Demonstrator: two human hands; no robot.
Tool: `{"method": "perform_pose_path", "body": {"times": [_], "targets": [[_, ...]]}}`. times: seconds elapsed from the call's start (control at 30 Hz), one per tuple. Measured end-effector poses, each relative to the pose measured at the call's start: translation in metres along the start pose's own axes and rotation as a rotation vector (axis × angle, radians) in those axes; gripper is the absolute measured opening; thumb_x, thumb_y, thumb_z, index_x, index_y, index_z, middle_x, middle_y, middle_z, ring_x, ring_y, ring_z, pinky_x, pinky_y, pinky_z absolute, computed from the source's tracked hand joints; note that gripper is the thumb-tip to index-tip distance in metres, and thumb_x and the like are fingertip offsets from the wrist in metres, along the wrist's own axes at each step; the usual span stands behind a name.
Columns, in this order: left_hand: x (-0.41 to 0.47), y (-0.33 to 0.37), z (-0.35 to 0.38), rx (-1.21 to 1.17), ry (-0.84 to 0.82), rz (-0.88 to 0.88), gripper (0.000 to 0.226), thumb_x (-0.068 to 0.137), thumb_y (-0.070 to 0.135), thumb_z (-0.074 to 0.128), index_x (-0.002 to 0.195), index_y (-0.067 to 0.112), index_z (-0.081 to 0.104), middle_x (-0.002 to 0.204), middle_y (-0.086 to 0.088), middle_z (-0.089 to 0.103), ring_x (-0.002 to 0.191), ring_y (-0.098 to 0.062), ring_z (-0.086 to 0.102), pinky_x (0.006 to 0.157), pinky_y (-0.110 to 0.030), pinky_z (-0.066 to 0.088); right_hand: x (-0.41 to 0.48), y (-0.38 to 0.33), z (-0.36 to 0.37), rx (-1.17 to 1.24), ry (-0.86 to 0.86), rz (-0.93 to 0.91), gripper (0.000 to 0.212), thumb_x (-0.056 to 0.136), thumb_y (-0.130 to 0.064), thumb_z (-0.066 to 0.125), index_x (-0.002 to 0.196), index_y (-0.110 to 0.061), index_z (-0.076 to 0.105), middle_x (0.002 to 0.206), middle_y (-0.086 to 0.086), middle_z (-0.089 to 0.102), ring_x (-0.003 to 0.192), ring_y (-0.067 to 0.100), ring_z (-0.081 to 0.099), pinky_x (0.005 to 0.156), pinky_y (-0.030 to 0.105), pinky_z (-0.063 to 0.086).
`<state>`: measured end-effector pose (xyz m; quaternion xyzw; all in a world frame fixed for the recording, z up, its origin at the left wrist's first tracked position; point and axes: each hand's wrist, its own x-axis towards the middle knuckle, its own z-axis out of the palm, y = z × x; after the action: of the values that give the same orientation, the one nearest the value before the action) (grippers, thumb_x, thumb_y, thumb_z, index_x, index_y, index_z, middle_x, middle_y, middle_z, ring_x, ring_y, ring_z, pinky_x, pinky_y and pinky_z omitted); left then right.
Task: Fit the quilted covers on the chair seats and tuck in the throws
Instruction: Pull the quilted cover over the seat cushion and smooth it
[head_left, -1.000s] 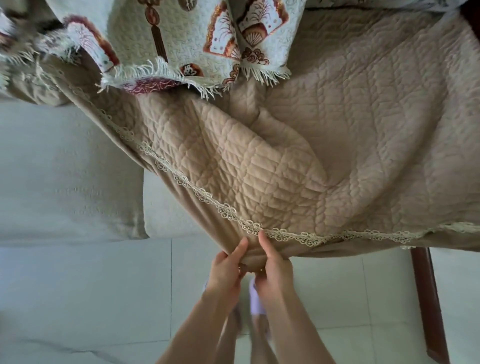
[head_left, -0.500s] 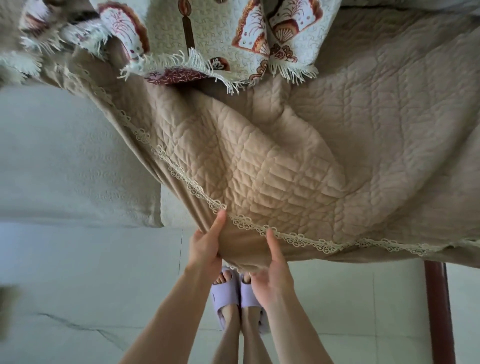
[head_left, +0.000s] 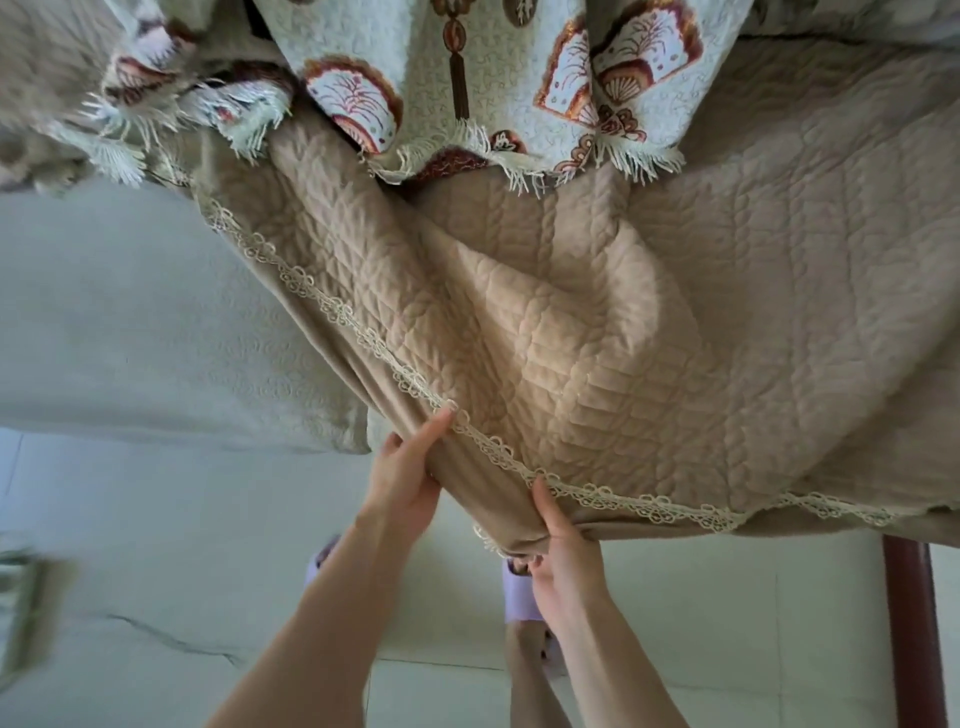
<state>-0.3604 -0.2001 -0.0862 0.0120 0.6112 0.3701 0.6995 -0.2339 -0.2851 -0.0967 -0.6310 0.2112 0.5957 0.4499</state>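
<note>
A tan quilted cover with cream lace trim lies over the chair seat and bunches up in a raised fold at its front corner. My left hand grips the plain hem just below the lace, thumb on top. My right hand grips the hanging corner of the same hem lower down, its fingers hidden under the cloth. A cream patterned throw with a white fringe hangs over the chair back and onto the cover.
A pale grey cushioned seat sits to the left, bare of any cover. A dark red wooden chair leg stands at the lower right. My feet in lilac slippers stand on the pale tiled floor.
My hands have moved apart along the hem, the left up the left edge and the right staying at the corner. The cover's corner is drawn further toward me and the view has shifted.
</note>
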Motion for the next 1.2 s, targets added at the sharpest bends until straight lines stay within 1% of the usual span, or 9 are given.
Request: {"method": "perform_pose_path", "body": {"times": [0.13,0.2,0.3,0.43,0.57,0.7,0.93,1.07,1.2], "targets": [[0.01,0.019,-0.019,0.074,0.08,-0.011,0.04,0.077,0.016,0.078,0.112,0.001,0.065,0.1,-0.013,0.074,0.092,-0.024,0.072,0.08,-0.035,0.058,-0.002,0.01,0.006,0.096,0.094,-0.053,0.054,0.07,-0.022,0.08,0.119,-0.005,0.064,0.113,0.005,0.07,0.098,0.02,0.066,0.078,0.029,0.053],[0.003,0.014,-0.029,0.092,0.102,-0.036,0.027,0.08,0.015,0.075,0.103,0.003,0.068,0.09,-0.01,0.075,0.081,-0.021,0.073,0.073,-0.031,0.06,-0.002,0.019,0.012,0.142,0.071,-0.045,0.066,0.06,-0.031,0.088,0.119,-0.012,0.066,0.115,0.003,0.071,0.11,0.02,0.064,0.105,0.037,0.043],[-0.006,0.008,-0.049,0.105,0.039,-0.07,0.027,0.081,0.014,0.071,0.102,-0.002,0.068,0.093,-0.015,0.074,0.083,-0.023,0.072,0.072,-0.028,0.059,-0.011,0.043,0.038,0.162,-0.045,0.021,0.071,0.055,-0.041,0.085,0.121,-0.022,0.067,0.121,-0.003,0.068,0.114,0.01,0.06,0.113,0.034,0.025],[-0.021,0.003,-0.073,0.107,-0.064,-0.152,0.035,0.085,0.012,0.066,0.113,-0.009,0.064,0.105,-0.023,0.07,0.096,-0.029,0.07,0.071,-0.026,0.057,-0.027,0.077,0.086,0.104,-0.116,0.098,0.053,0.065,-0.041,0.073,0.109,-0.01,0.07,0.109,0.007,0.072,0.095,0.014,0.069,0.093,0.033,0.042],[-0.02,0.022,-0.087,0.152,-0.123,-0.187,0.047,0.074,0.019,0.07,0.115,-0.004,0.065,0.107,-0.018,0.071,0.093,-0.019,0.07,0.078,-0.024,0.05,-0.031,0.086,0.114,0.163,0.026,-0.001,0.051,0.066,-0.034,0.076,0.104,-0.002,0.069,0.1,0.012,0.073,0.087,0.02,0.071,0.072,0.029,0.052],[0.011,0.074,-0.084,0.092,-0.118,-0.117,0.056,0.073,0.022,0.075,0.118,-0.009,0.06,0.107,-0.018,0.071,0.099,-0.025,0.069,0.087,-0.036,0.055,-0.034,0.083,0.119,0.211,0.144,-0.104,0.043,0.077,-0.02,0.076,0.116,-0.004,0.065,0.112,0.007,0.071,0.103,0.019,0.067,0.095,0.033,0.049],[0.021,0.112,-0.103,0.162,-0.054,-0.066,0.019,0.083,0.011,0.073,0.099,0.003,0.066,0.085,-0.006,0.075,0.079,-0.017,0.073,0.072,-0.028,0.058,-0.045,0.102,0.146,0.259,0.123,-0.055,0.046,0.071,-0.036,0.079,0.113,-0.022,0.065,0.119,-0.005,0.069,0.116,0.011,0.059,0.104,0.03,0.037],[0.008,0.103,-0.132,0.171,-0.074,-0.123,0.017,0.085,0.011,0.069,0.098,0.0,0.067,0.087,-0.011,0.074,0.082,-0.019,0.072,0.074,-0.027,0.056,-0.052,0.128,0.181,0.249,0.024,0.004,0.042,0.081,-0.029,0.074,0.119,-0.016,0.065,0.115,-0.002,0.071,0.107,0.01,0.065,0.088,0.027,0.043],[-0.002,0.096,-0.145,0.166,-0.081,-0.197,0.017,0.086,0.014,0.069,0.095,-0.001,0.067,0.081,-0.01,0.073,0.072,-0.015,0.071,0.056,-0.019,0.052,-0.058,0.134,0.198,0.182,0.142,-0.038,0.026,0.084,-0.017,0.073,0.105,-0.004,0.067,0.08,0.0,0.072,0.07,0.011,0.067,0.062,0.022,0.048]]}}
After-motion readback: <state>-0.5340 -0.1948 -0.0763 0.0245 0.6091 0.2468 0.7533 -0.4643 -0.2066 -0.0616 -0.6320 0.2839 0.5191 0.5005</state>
